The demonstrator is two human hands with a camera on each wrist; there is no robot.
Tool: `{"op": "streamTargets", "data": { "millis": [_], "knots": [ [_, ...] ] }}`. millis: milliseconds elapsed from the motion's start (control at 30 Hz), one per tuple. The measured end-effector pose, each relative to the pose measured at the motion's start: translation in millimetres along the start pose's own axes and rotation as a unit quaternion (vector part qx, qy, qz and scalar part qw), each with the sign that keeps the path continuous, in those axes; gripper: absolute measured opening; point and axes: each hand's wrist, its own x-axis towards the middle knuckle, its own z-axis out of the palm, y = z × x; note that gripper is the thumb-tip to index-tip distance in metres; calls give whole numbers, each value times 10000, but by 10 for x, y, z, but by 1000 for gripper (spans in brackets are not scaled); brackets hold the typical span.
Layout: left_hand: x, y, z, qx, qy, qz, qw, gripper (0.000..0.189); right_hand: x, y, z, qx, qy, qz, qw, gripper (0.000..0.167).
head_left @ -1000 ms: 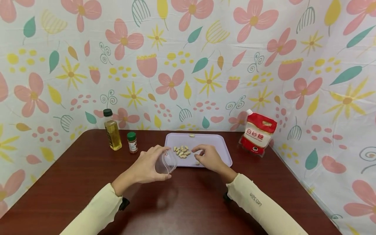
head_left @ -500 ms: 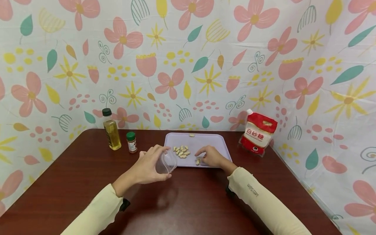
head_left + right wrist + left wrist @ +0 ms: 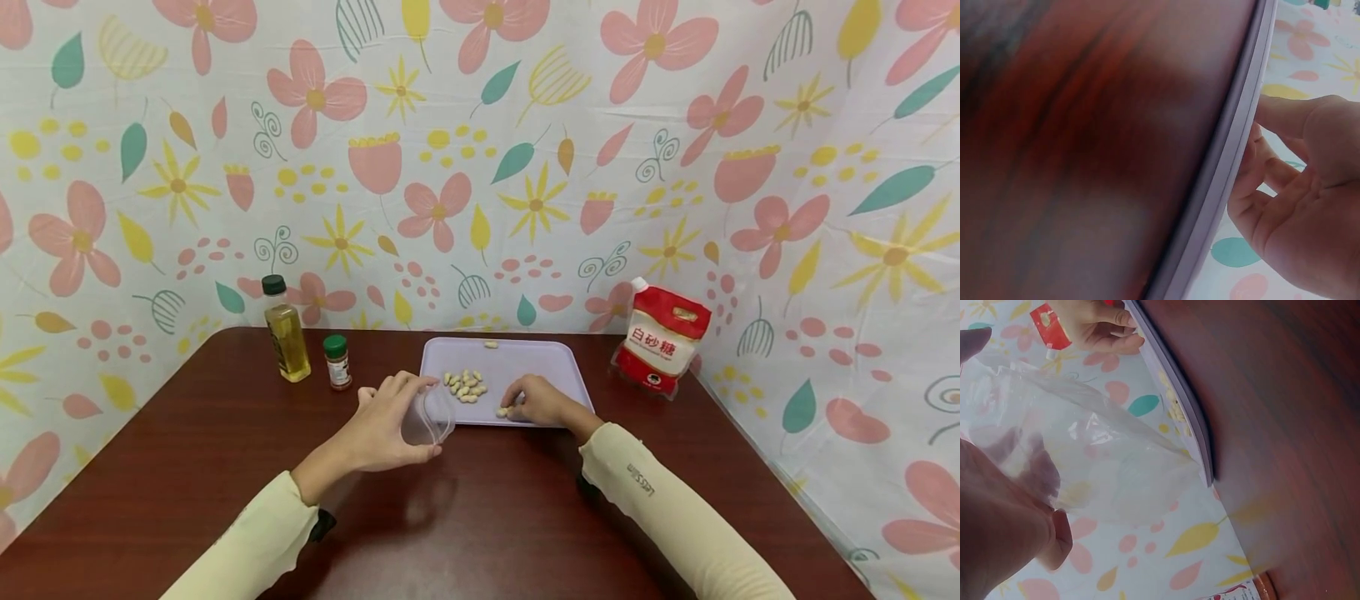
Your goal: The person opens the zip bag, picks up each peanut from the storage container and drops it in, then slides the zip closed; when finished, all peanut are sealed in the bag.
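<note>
In the head view my left hand (image 3: 382,425) grips a clear plastic bag (image 3: 431,412), its mouth turned toward the tray. The left wrist view shows the wrinkled bag (image 3: 1110,444) spread between thumb and fingers, with no peanuts visible inside. Over the front right of the lilac tray (image 3: 540,358), my right hand (image 3: 542,402) has its fingers curled down onto a peanut (image 3: 502,412). The tray's rim (image 3: 1229,150) hides those fingertips in the right wrist view. Left of that hand lies a pile of unshelled peanuts (image 3: 465,387); a lone peanut (image 3: 491,344) lies by the back rim.
An oil bottle (image 3: 287,337) and a green-capped spice jar (image 3: 337,364) stand on the brown table (image 3: 480,517), left of the tray. A red and white sugar pouch (image 3: 662,340) stands to its right. A floral cloth (image 3: 465,167) hangs behind.
My right hand has shifted right and down, away from beside the pile, and its fingers have closed on the peanut near the front rim. The left hand and bag have hardly moved.
</note>
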Motion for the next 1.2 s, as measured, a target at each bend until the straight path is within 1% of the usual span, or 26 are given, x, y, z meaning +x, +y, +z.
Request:
{"op": "streamTargets", "data": {
  "millis": [100,267,533,633,767,867,967,1200],
  "knots": [
    [4,9,4,10,77,-32,10000,83,-9,-17,-5,4,-15,-10,10000,7],
    [24,16,24,11,263,-101,9996,82,-42,-101,-44,42,149,-42,9999,6],
    [29,21,70,91,368,-247,9990,84,-136,-321,-120,471,577,-241,9969,6],
    [34,33,74,95,424,-253,9987,83,-180,-433,-150,567,686,-321,9955,7],
    [45,47,75,70,506,-282,9983,81,-247,-619,-178,638,892,-603,9921,8],
    [49,55,78,83,517,-329,9981,81,-306,-772,-190,722,1071,-830,9881,7],
    [51,64,81,94,492,-385,9980,82,-363,-921,-197,830,1217,-976,9843,6],
    [60,87,93,110,432,-419,9981,83,-433,-1196,-204,1022,1250,-1241,9790,7]
  ]
}}
